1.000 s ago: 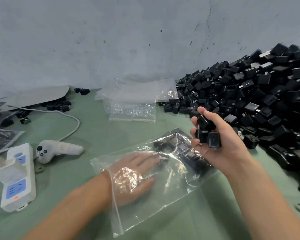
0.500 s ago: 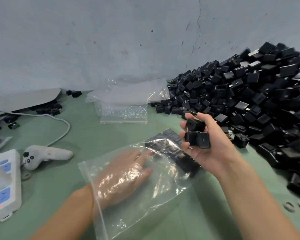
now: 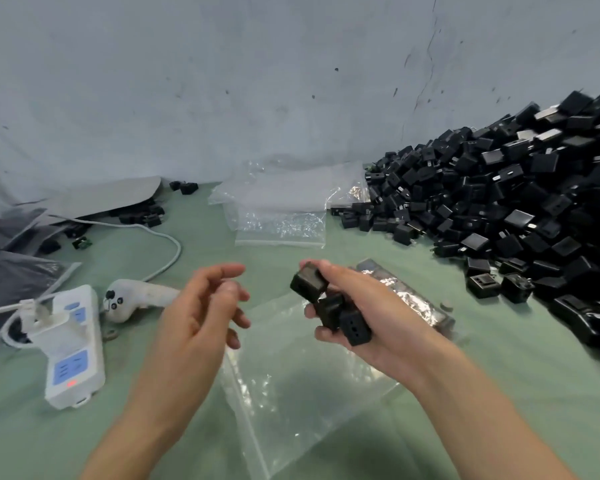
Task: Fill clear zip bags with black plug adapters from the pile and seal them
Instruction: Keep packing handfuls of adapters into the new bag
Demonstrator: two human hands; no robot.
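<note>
- Above the green tabletop, my right hand grips three black plug adapters, fingers curled round them.
- Beneath it, the clear zip bag lies flat, more adapters at its far end.
- My left hand hovers beside, fingers loosely curled, holding nothing.
- At right, the pile; behind, spare bags; at left, a white power strip.

Glossy clear plastic bag, matt adapters.
</note>
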